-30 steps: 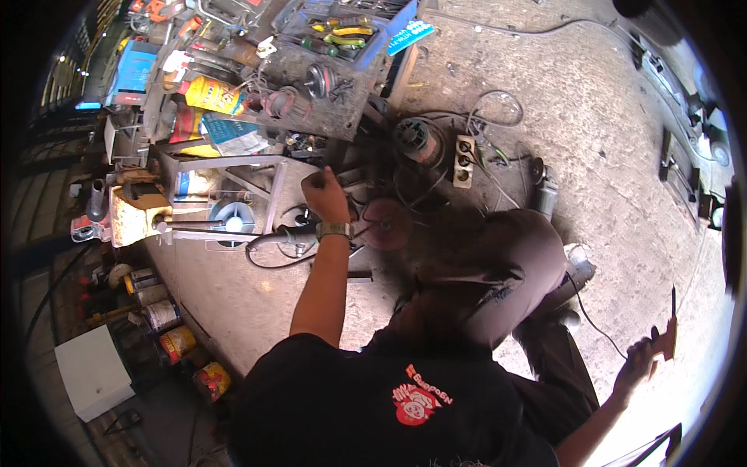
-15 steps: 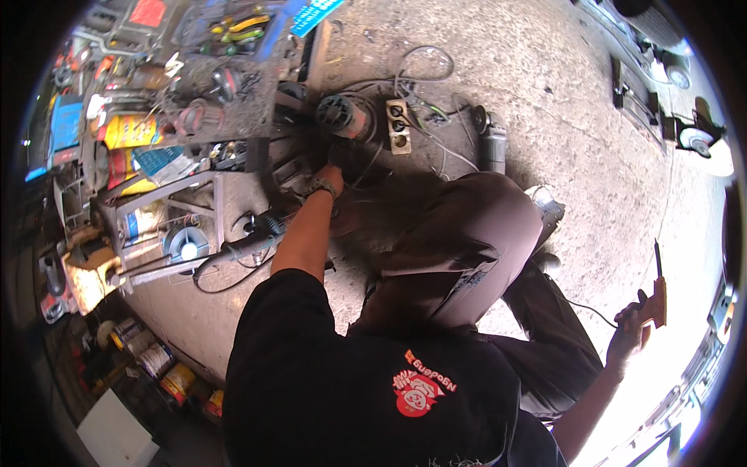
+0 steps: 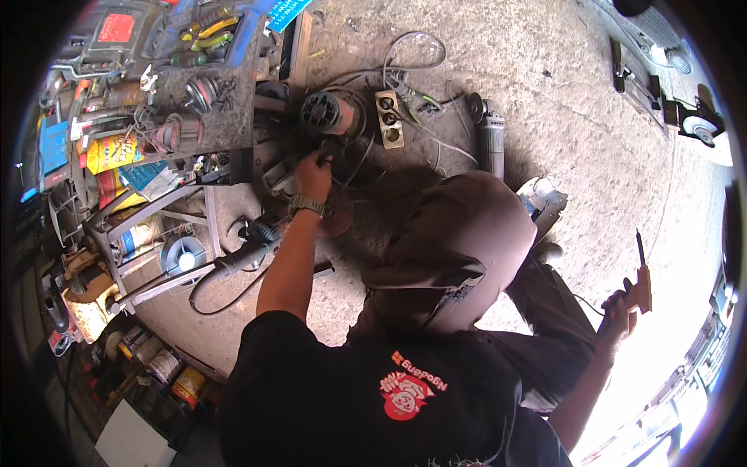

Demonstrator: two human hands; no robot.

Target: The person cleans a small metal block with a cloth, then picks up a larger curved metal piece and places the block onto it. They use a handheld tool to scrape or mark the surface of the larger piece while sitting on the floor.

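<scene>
Concrete floor (image 3: 560,132) carried a beige three-socket power strip (image 3: 389,118), a looped cable (image 3: 421,68) and a grey angle grinder (image 3: 492,146). Worktop (image 3: 233,121) bore a blue tray (image 3: 249,35), a reddish motor-like part (image 3: 179,135) and a dark ribbed cylinder (image 3: 204,93).

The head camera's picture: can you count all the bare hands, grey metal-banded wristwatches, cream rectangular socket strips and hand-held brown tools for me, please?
Bare left hand and bare right hand: 2
Grey metal-banded wristwatch: 1
Cream rectangular socket strip: 1
Hand-held brown tool with a thin dark rod: 1
Total: 5
</scene>
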